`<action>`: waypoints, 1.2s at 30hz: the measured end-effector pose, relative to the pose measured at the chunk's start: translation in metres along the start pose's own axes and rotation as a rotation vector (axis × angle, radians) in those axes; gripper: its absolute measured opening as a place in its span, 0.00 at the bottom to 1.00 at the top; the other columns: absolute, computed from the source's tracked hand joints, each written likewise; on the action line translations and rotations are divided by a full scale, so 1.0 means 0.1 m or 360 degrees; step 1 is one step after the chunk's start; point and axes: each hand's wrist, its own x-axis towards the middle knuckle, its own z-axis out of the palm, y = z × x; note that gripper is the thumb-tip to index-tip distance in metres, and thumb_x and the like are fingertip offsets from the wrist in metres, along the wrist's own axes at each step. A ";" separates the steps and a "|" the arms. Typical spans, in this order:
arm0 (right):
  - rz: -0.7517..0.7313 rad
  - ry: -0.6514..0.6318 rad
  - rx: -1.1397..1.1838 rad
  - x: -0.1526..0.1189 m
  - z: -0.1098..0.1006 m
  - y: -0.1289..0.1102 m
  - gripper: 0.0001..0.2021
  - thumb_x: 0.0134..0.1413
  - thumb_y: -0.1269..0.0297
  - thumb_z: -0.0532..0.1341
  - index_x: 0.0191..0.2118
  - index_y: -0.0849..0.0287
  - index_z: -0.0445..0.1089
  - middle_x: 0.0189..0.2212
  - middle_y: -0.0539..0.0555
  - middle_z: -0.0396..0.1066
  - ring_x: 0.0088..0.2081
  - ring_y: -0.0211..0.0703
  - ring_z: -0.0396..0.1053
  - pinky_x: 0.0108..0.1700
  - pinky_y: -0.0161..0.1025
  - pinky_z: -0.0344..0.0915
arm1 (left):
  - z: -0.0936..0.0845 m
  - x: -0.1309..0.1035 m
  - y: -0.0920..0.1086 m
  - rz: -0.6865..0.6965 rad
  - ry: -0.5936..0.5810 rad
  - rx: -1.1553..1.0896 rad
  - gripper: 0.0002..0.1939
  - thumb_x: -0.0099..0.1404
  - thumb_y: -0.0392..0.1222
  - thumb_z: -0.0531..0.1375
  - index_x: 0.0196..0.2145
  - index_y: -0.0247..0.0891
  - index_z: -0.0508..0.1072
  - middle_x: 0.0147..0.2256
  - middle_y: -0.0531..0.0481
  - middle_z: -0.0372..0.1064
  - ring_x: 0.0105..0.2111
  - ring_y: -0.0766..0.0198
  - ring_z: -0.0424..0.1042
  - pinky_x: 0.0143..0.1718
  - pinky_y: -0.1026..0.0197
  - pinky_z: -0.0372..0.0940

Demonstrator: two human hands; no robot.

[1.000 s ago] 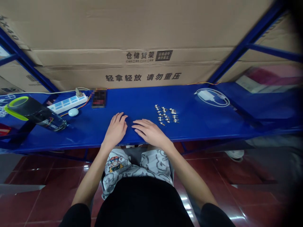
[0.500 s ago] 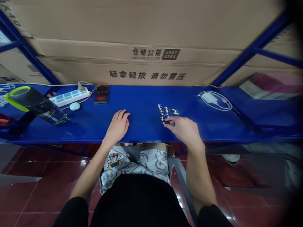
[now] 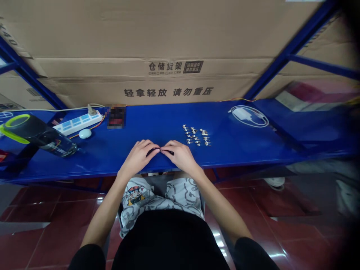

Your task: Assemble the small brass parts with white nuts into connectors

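Observation:
Near the front edge of the blue shelf (image 3: 152,120), my left hand (image 3: 142,154) and my right hand (image 3: 180,154) meet fingertip to fingertip. Each hand is closed in a pinch of thumb and fingers. Whatever lies between the fingertips is too small and too covered to make out. To the right of my right hand, several small white pieces with thin brownish pins or wires (image 3: 196,135) lie in loose rows on the shelf.
At the left lie a dark bottle with a lime-green lid loop (image 3: 42,133), a white power strip (image 3: 78,123), a pale rounded object (image 3: 84,134) and a dark box (image 3: 116,117). A white charger with coiled cable (image 3: 249,115) is at the right. Cardboard (image 3: 157,33) stands behind.
My right hand has left the small white pieces and moved left to my left hand. My left hand has shifted slightly right, its fingers now pinched. The view has tilted a little.

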 end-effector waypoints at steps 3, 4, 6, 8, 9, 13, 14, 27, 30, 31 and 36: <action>0.0033 0.0028 0.0037 -0.02 0.02 0.01 0.10 0.67 0.62 0.60 0.43 0.50 0.81 0.40 0.51 0.79 0.43 0.45 0.74 0.45 0.40 0.69 | 0.01 0.00 -0.01 0.0034 -0.0006 0.0015 0.12 0.76 0.49 0.54 0.47 0.44 0.75 0.45 0.50 0.74 0.45 0.57 0.71 0.50 0.52 0.62; 0.0045 0.0045 0.0022 -0.03 0.03 0.00 0.10 0.67 0.62 0.60 0.42 0.50 0.81 0.39 0.50 0.79 0.43 0.44 0.74 0.44 0.40 0.69 | 0.02 0.00 -0.02 0.0039 0.0001 0.0010 0.11 0.76 0.48 0.55 0.47 0.44 0.75 0.45 0.50 0.74 0.45 0.57 0.71 0.50 0.52 0.62; 0.0057 0.0080 -0.0035 -0.04 0.07 -0.01 0.10 0.67 0.61 0.61 0.42 0.49 0.81 0.38 0.50 0.79 0.41 0.44 0.74 0.42 0.40 0.68 | 0.04 0.00 -0.04 0.0042 0.0017 -0.0017 0.10 0.76 0.47 0.55 0.46 0.44 0.75 0.44 0.50 0.75 0.45 0.58 0.72 0.49 0.53 0.63; 0.0063 0.0117 -0.0097 -0.05 0.11 -0.04 0.10 0.67 0.60 0.61 0.42 0.48 0.81 0.37 0.50 0.79 0.40 0.44 0.73 0.39 0.40 0.67 | 0.05 0.01 -0.06 0.0030 0.0037 -0.0057 0.10 0.76 0.45 0.56 0.45 0.43 0.76 0.43 0.50 0.75 0.44 0.58 0.72 0.49 0.53 0.63; 0.0068 0.0135 -0.0120 -0.06 0.13 -0.05 0.10 0.67 0.59 0.61 0.42 0.47 0.81 0.37 0.50 0.79 0.39 0.44 0.73 0.38 0.40 0.67 | 0.06 0.01 -0.07 0.0017 0.0050 -0.0071 0.09 0.76 0.45 0.56 0.44 0.43 0.76 0.43 0.50 0.75 0.44 0.58 0.73 0.49 0.52 0.63; 0.0075 0.0205 -0.0197 -0.06 0.17 -0.08 0.11 0.67 0.58 0.60 0.44 0.48 0.81 0.37 0.51 0.79 0.39 0.45 0.72 0.37 0.41 0.66 | 0.06 0.01 -0.08 -0.0011 0.0089 -0.0043 0.10 0.75 0.45 0.57 0.40 0.42 0.77 0.42 0.50 0.74 0.43 0.58 0.73 0.50 0.51 0.64; 0.0063 0.0207 -0.0223 -0.06 0.17 -0.09 0.11 0.68 0.59 0.59 0.44 0.48 0.81 0.37 0.51 0.79 0.39 0.45 0.72 0.38 0.41 0.66 | 0.06 0.01 -0.08 -0.0006 0.0088 -0.0015 0.10 0.75 0.45 0.57 0.41 0.42 0.77 0.43 0.50 0.74 0.43 0.58 0.73 0.51 0.51 0.64; 0.0057 0.0166 -0.0193 -0.06 0.15 -0.11 0.12 0.69 0.60 0.58 0.45 0.49 0.80 0.39 0.52 0.77 0.41 0.44 0.72 0.38 0.40 0.66 | 0.01 0.00 -0.01 -0.0014 0.0030 0.0051 0.07 0.73 0.42 0.57 0.41 0.42 0.76 0.43 0.50 0.74 0.44 0.57 0.72 0.51 0.50 0.64; 0.0088 0.0171 -0.0150 -0.06 0.16 -0.09 0.11 0.68 0.60 0.59 0.45 0.49 0.80 0.40 0.52 0.78 0.41 0.44 0.73 0.39 0.39 0.67 | 0.00 0.01 -0.01 -0.0048 0.0025 0.0012 0.07 0.73 0.43 0.57 0.41 0.43 0.76 0.44 0.50 0.74 0.45 0.57 0.72 0.53 0.48 0.63; 0.0095 0.0172 -0.0140 -0.05 0.16 -0.09 0.11 0.68 0.60 0.59 0.44 0.49 0.80 0.40 0.52 0.78 0.41 0.44 0.74 0.39 0.39 0.67 | 0.00 0.01 -0.01 -0.0056 0.0020 0.0004 0.08 0.73 0.43 0.57 0.41 0.43 0.76 0.44 0.50 0.74 0.45 0.57 0.72 0.54 0.48 0.63; 0.0073 0.0178 -0.0159 -0.06 0.16 -0.09 0.11 0.68 0.60 0.58 0.44 0.49 0.80 0.40 0.52 0.78 0.41 0.44 0.74 0.38 0.39 0.66 | -0.01 0.01 -0.01 -0.0057 0.0027 0.0005 0.07 0.73 0.43 0.58 0.41 0.43 0.76 0.45 0.50 0.73 0.45 0.57 0.72 0.52 0.49 0.64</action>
